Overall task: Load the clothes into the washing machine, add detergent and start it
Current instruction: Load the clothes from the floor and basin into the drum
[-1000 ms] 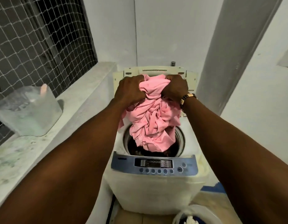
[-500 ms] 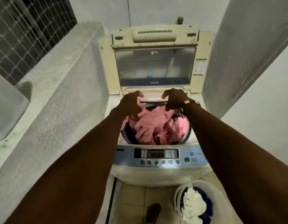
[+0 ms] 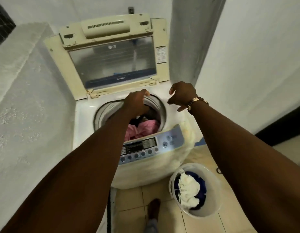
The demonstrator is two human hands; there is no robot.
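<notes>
The white top-loading washing machine (image 3: 83, 118) stands with its lid (image 3: 112, 64) raised against the wall. A pink garment (image 3: 140, 129) lies down inside the drum, with something dark behind it. My left hand (image 3: 137, 103) hangs over the drum's mouth, fingers curled downward, apart from the pink garment and with nothing seen in it. Off to the right of the drum, my right hand (image 3: 183, 96) hovers above the machine's top with fingers spread and empty. The blue control panel (image 3: 146, 147) runs along the near edge.
A white bucket (image 3: 215, 195) holding white laundry (image 3: 188, 189) and dark blue laundry stands on the tiled floor, right of the machine. A concrete ledge (image 3: 28, 81) flanks the left, a grey pillar (image 3: 188, 39) the right. My foot (image 3: 153, 209) is below.
The pink garment dropped from both hands into the drum. My right hand lifted away to the right; my view tilted further down, revealing the bucket.
</notes>
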